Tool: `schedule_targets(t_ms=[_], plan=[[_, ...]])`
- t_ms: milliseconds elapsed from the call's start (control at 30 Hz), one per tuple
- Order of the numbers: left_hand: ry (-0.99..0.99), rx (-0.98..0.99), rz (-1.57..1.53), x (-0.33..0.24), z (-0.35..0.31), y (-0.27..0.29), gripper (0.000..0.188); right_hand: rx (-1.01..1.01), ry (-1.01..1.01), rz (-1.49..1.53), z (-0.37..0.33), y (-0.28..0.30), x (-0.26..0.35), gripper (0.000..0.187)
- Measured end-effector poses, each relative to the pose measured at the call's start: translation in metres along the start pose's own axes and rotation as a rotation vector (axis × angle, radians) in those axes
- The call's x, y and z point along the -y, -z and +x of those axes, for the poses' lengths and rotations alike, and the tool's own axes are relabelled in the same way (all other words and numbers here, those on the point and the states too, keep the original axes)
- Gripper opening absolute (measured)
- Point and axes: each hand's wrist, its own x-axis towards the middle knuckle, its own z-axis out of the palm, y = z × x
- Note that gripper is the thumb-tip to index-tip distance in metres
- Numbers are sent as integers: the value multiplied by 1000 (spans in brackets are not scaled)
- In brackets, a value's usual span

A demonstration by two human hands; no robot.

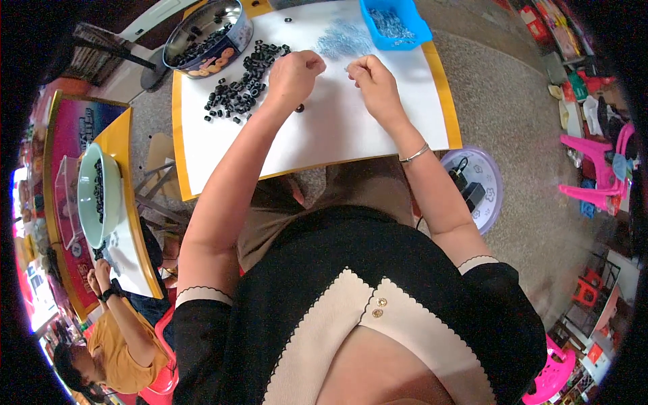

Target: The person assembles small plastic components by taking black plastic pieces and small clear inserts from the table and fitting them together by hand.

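My left hand is closed, fingertips pinched together, above the white tabletop. What it holds, if anything, is hidden. A pile of small black cylindrical pieces lies beside it, and one round black piece rests just below its wrist. My right hand pinches a small shiny piece, too small to name, between thumb and forefinger. The two hands are apart, facing each other. Beyond them spreads a scatter of thin, clear or silvery small pieces.
A round tin with black pieces stands at the far left; a blue basket with silvery pieces at the far right. A lilac tub holds dark objects by my right. Left, another person works beside a pale green basin.
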Motion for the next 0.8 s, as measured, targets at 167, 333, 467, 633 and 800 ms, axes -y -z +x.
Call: schedule_targets(t_ms=[167, 333, 467, 633, 800], plan=[[-53, 21, 82, 32, 2, -3, 15, -11, 12, -97, 1, -4, 1, 16], [-154, -284, 141, 16, -9, 10, 18, 4, 9, -88, -1, -3, 3, 16], [134, -13, -408, -8, -22, 12, 26, 21, -22, -22, -3, -7, 10, 14], [381, 233, -977, -22, -36, 12, 27, 71, 8, 25, -9, -9, 29, 13], [424, 198, -1086, -27, -42, 8, 23, 147, -13, 78, -12, -5, 33, 14]])
